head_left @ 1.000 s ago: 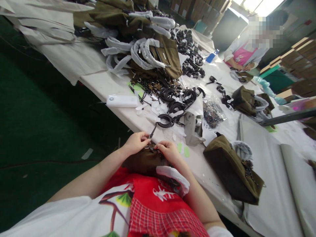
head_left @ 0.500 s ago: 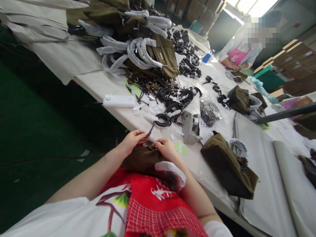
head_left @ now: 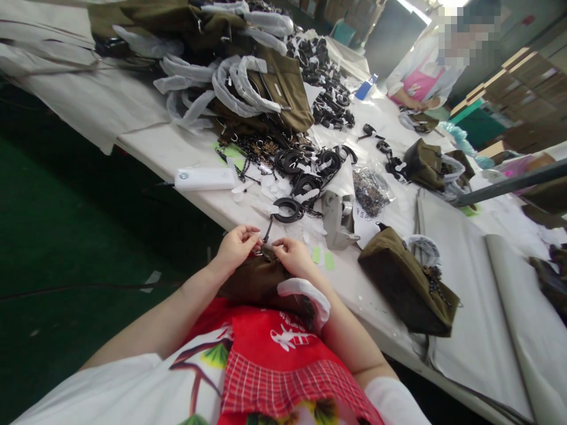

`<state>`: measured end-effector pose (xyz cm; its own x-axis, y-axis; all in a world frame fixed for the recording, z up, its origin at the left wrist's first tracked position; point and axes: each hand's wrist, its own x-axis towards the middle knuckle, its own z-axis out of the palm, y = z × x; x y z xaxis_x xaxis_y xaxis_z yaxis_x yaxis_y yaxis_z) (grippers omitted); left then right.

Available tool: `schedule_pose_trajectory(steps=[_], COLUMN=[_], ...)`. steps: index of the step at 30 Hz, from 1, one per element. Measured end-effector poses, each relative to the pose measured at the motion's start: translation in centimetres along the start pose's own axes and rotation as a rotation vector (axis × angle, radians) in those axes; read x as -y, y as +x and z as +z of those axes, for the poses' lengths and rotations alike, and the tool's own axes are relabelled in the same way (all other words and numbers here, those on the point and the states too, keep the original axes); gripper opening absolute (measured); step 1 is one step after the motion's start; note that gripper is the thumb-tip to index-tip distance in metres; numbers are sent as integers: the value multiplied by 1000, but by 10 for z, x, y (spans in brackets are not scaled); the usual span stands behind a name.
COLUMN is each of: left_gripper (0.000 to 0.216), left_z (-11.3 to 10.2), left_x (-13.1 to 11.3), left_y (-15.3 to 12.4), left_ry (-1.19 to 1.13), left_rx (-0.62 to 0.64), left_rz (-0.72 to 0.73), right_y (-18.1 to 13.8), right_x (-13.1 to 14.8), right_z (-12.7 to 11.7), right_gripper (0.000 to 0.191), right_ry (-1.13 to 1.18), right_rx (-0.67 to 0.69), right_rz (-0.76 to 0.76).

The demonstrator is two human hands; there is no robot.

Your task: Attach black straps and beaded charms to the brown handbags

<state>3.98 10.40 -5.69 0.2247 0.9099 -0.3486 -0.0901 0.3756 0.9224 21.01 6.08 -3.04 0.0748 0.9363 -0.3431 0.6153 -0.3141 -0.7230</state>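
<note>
Head view, looking down over my lap to the near edge of the desk (head_left: 230,203).

- Left hand (head_left: 234,248): grip narrow, thumb and fingertips pinched on the end of a black strap (head_left: 268,226). The strap runs up over the near edge to a coil lying flat on the desk.
- Right hand (head_left: 292,257): grip narrow too, fingertips closed on a small metal fitting (head_left: 266,251) at the top of the brown bag (head_left: 257,283). The two hands meet there, almost touching. The fitting is too small for me to read its shape.
- The brown bag sits in my lap, pressed against the near edge. My guess is that this bracing leaves both hands free for fine pinching. Its white-wrapped handle (head_left: 305,292) lies under the right wrist.
- More coiled straps (head_left: 305,171) lie further in from the near edge, probably kept within reach.
- A grey tape dispenser (head_left: 336,218) and green labels (head_left: 322,258) sit just beside the right hand. A white box (head_left: 204,178) lies near the left edge.
- An olive bag (head_left: 405,283) stands near the right of the near edge, well apart from my hands.
- A pile of bags (head_left: 266,88) with wrapped handles fills the far left.
- A co-worker (head_left: 420,82) works at the far end of the desk.
</note>
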Motion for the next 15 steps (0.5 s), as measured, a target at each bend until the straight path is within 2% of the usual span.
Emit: schedule_pose_trajectory(steps=[3, 4, 7, 9, 12, 15], left_gripper=[33, 31, 25, 26, 34, 31], left_z=[1, 2, 8, 11, 14, 17], left_x=[-15, -20, -33, -37, -37, -34], left_y=[-10, -14, -23, -24, -18, -10], left_ry=[114, 183, 358, 377, 446, 532], left_rx=[57, 95, 224, 231, 201, 372], left_rz=[115, 175, 350, 404, 397, 337], right_y=[-7, -9, -14, -14, -15, -17], right_x=[6, 8, 12, 12, 12, 13], right_z=[0, 1, 3, 3, -3, -12], right_gripper=[51, 52, 22, 22, 28, 31], right_ry=[-27, -37, -23, 97, 356, 477], right_rx=[-189, -207, -90, -72, -186, -204], right_rz=[-155, -224, -330, -305, -205, -133])
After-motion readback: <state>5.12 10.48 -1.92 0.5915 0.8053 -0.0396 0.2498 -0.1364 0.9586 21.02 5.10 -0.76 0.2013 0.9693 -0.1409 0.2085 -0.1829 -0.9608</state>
